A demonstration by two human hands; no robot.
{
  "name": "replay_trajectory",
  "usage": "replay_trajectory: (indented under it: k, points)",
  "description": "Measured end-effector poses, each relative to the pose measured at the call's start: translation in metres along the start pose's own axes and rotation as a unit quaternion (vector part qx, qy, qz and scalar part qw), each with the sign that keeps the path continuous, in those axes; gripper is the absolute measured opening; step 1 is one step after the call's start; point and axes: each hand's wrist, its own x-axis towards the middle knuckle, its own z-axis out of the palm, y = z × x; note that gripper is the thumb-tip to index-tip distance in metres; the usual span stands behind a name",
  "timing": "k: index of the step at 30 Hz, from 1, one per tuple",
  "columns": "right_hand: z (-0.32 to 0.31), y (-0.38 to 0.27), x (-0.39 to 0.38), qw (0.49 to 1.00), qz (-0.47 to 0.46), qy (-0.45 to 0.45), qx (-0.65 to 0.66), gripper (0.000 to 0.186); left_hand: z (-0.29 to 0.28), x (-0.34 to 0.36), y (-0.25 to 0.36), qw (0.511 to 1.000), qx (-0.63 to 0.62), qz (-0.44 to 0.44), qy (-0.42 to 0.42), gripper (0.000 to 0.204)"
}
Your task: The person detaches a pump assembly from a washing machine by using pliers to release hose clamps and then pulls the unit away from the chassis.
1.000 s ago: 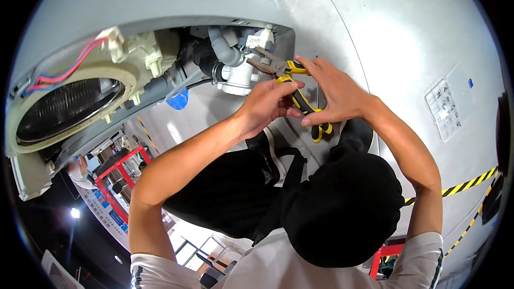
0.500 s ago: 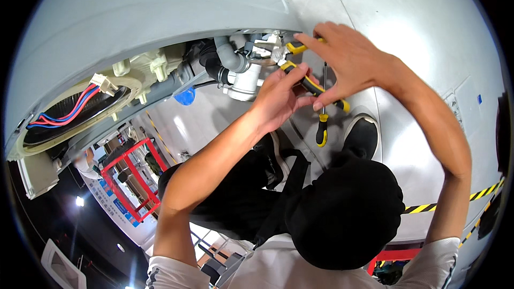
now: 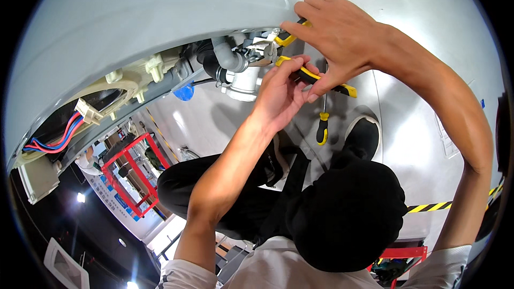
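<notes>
A pair of pliers point(image 3: 284, 39) with yellow-and-black handles is held at the machine's lower edge, its handles spread wide. My right hand point(image 3: 345, 37) spans both handles, fingers by the upper one and thumb near the lower one. My left hand point(image 3: 280, 90) is closed round the lower handle with its fingertips. The metal jaws point left, beside a metal clamp on a grey bent hose point(image 3: 227, 56); whether they grip it I cannot tell. Beneath the hose hangs a white cylindrical housing point(image 3: 243, 83).
A large grey appliance panel point(image 3: 160, 8) arches over the work. A white connector point(image 3: 88, 111) with red and blue wires dangles at left. On the tiled floor lies a yellow-and-black screwdriver point(image 3: 322, 128), close to my shoe point(image 3: 362, 136). A red frame point(image 3: 131, 174) stands further left.
Both hands and the pliers have shifted slightly; my right hand has risen up and left, and the handles are spread wider. My left hand stays on the lower handle.
</notes>
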Motion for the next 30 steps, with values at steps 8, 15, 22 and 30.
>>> replay_trajectory:
  k: [8, 15, 22, 30]
  points:
    - [-0.007, 0.011, 0.01, 0.999, -0.048, 0.011, -0.02, 0.084, 0.008, 0.002, 0.001, 0.999, -0.041, 0.018, -0.017, 0.022]
    - [-0.018, 0.006, 0.017, 0.997, -0.045, -0.014, -0.064, 0.086, 0.011, 0.01, -0.001, 0.995, -0.08, 0.05, -0.021, 0.021]
    - [-0.019, 0.0, 0.01, 0.998, -0.004, -0.038, -0.053, 0.093, 0.011, 0.012, -0.003, 0.994, -0.077, 0.068, -0.041, 0.025]
    - [-0.02, 0.003, 0.01, 0.998, -0.005, -0.028, -0.062, 0.093, 0.014, 0.014, 0.0, 0.992, -0.103, 0.068, -0.037, 0.022]
